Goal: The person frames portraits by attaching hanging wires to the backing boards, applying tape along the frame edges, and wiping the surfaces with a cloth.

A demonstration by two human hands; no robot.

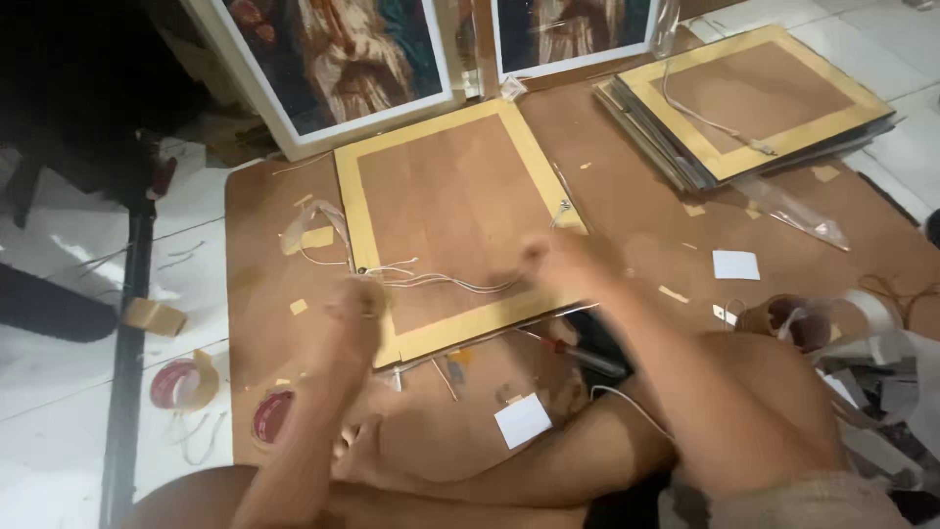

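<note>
A brown backing board with a yellow taped border (446, 211) lies face down on a brown sheet on the floor. A thin white cord (441, 282) runs across its lower part. My left hand (354, 304) is closed at the board's left edge, where the cord's left end lies. My right hand (553, 257), blurred by motion, is near the board's right edge at the cord's other end. Whether its fingers pinch the cord cannot be told. My bare legs are folded below the board.
A stack of similar taped boards (754, 98) lies at the upper right. Two white-framed pictures (333, 59) lean at the top. Tape rolls (181, 384) sit on the white tiles at left. White paper squares (522, 419), a tool, and scraps lie around. A dark stand pole (127, 323) rises at left.
</note>
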